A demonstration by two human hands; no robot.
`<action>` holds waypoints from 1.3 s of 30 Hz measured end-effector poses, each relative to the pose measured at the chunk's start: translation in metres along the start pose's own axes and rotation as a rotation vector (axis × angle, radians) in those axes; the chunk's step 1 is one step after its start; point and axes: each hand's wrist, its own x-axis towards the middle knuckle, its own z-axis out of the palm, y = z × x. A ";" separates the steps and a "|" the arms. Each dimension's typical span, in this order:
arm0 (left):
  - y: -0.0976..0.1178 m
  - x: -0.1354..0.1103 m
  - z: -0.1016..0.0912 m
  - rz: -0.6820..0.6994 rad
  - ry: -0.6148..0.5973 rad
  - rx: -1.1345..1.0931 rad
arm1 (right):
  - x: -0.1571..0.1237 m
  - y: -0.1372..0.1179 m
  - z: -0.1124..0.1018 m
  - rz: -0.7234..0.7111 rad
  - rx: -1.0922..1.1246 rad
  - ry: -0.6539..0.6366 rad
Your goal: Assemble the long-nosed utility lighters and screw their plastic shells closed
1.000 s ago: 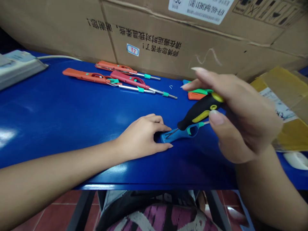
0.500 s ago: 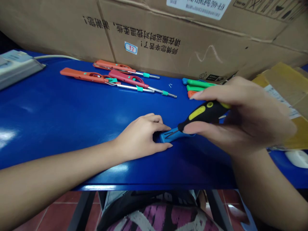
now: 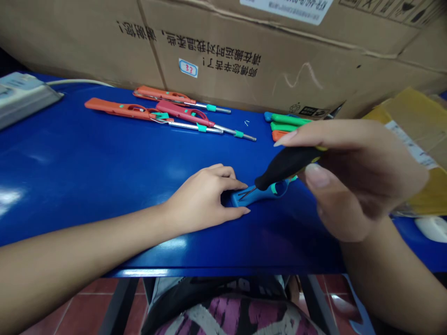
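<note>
Gripping one screwdriver (image 3: 289,164), one blue lighter (image 3: 260,194).

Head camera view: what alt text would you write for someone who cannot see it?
A person's right hand holds a black-handled screwdriver with its tip on a blue lighter, which the left hand steadies on a blue table. Orange lighters lie farther back, before cardboard boxes.

blue table (image 3: 87,158), black screwdriver (image 3: 286,164), orange lighters (image 3: 118,107)

Forearms bare; right hand (image 3: 352,172) fingers (image 3: 314,132) long-nailed; lap garment (image 3: 237,316) patterned pink, black, white.
</note>
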 end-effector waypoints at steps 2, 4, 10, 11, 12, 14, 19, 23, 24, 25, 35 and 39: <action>0.000 0.000 0.000 0.012 0.010 0.003 | 0.001 -0.001 0.000 0.015 0.044 -0.002; 0.000 0.000 0.001 0.023 0.021 0.018 | 0.002 0.001 -0.001 0.034 0.048 -0.032; -0.002 0.000 0.002 0.017 0.023 0.012 | 0.006 0.006 -0.001 -0.093 -0.194 0.041; -0.002 0.000 0.002 0.014 0.021 0.012 | 0.006 0.005 0.000 -0.085 -0.175 0.049; -0.001 0.000 0.001 0.013 0.019 0.015 | 0.006 0.004 0.001 -0.062 -0.145 0.026; -0.001 0.000 0.001 0.018 0.019 0.015 | 0.004 -0.002 0.001 -0.020 -0.053 -0.025; 0.001 0.000 0.001 0.009 0.010 -0.008 | 0.001 -0.018 -0.010 0.227 0.099 -0.228; 0.002 0.000 0.000 0.005 0.006 0.000 | 0.003 -0.014 -0.011 0.144 0.082 -0.181; 0.002 0.000 -0.001 0.004 0.007 -0.001 | 0.003 -0.011 -0.009 0.057 0.045 -0.112; 0.002 0.000 -0.001 0.002 0.005 -0.003 | 0.002 -0.008 -0.006 0.002 -0.011 -0.076; 0.002 0.001 -0.001 0.005 -0.009 -0.028 | 0.005 -0.007 0.001 -0.186 -0.078 -0.159; 0.003 0.002 -0.002 -0.024 -0.030 -0.017 | 0.006 0.000 0.004 -0.234 -0.262 -0.125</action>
